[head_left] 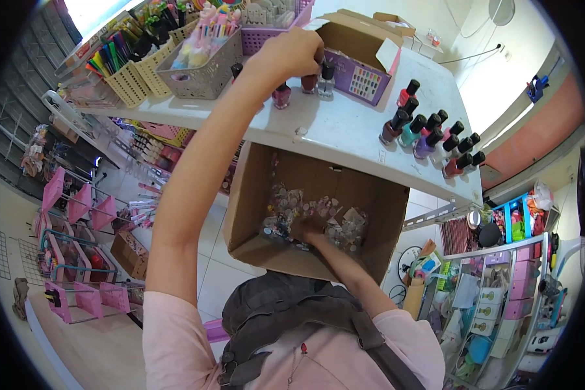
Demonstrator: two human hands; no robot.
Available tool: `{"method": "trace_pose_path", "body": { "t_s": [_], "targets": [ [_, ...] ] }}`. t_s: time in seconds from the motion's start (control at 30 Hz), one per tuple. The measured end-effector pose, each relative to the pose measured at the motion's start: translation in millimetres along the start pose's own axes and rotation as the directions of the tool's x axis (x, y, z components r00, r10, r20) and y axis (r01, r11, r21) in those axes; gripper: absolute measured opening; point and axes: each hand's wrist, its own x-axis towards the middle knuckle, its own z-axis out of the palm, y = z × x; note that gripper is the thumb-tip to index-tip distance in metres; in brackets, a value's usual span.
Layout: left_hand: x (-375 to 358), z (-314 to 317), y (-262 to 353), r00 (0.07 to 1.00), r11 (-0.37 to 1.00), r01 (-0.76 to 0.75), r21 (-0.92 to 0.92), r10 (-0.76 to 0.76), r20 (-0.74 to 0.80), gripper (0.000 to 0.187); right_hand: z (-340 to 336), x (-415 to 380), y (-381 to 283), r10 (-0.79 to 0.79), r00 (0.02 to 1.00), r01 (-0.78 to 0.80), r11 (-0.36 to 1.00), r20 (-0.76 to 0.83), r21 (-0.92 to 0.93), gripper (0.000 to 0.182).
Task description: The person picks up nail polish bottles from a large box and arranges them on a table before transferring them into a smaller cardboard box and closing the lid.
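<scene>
My left hand (295, 53) is closed at the top of a dark red nail polish bottle (309, 83) on the white table (344, 133). Beside that bottle are a clear bottle (325, 84) and a pink one (281, 97). Down inside the open cardboard box (250, 218) below the table edge, my right hand (307, 230) reaches among small clear and coloured pieces (351, 227); its fingers are blurred and partly hidden. Several black-capped bottles, among them a teal one (409, 135) and a purple one (425, 147), stand in a group at the table's right.
A purple printed box (365, 83) with open flaps stands behind the bottles. Grey (192, 81) and yellow (129, 86) baskets of pens sit at the table's left. Pink racks (78, 205) are at left, and shelves with drawers (521, 289) at right.
</scene>
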Motion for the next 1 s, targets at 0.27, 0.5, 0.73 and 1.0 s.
{"method": "trace_pose_path", "body": {
  "t_s": [0.27, 0.5, 0.73, 1.0],
  "targets": [
    [-26.4, -21.8, 24.3, 0.84, 0.992, -0.006, 0.129, 0.075, -0.537, 0.019, 69.3, 29.0, 29.4, 0.158, 0.939, -0.047, 0.939, -0.306, 0.341, 0.029],
    [-175.2, 21.0, 30.9, 0.974, 0.575, 0.094, -0.813, -0.222, -0.044, 0.016, -100.7, -50.5, -8.9, -0.121, 0.992, 0.041, -0.02, -0.043, 0.999, 0.018],
    [-226.5, 304.4, -64.8, 0.742, 0.777, 0.495, -0.388, -0.147, 0.654, 0.031, -266.7, -149.2, -66.0, -0.151, 0.749, 0.652, 0.34, -0.645, 0.677, 0.025],
    [-269.5, 395.0, -61.6, 0.686, 0.957, 0.29, -0.005, -0.205, 0.698, 0.036, -313.2, -83.7, -80.4, 0.114, 0.004, 0.764, 0.64, -0.993, 0.076, 0.029]
  ]
}}
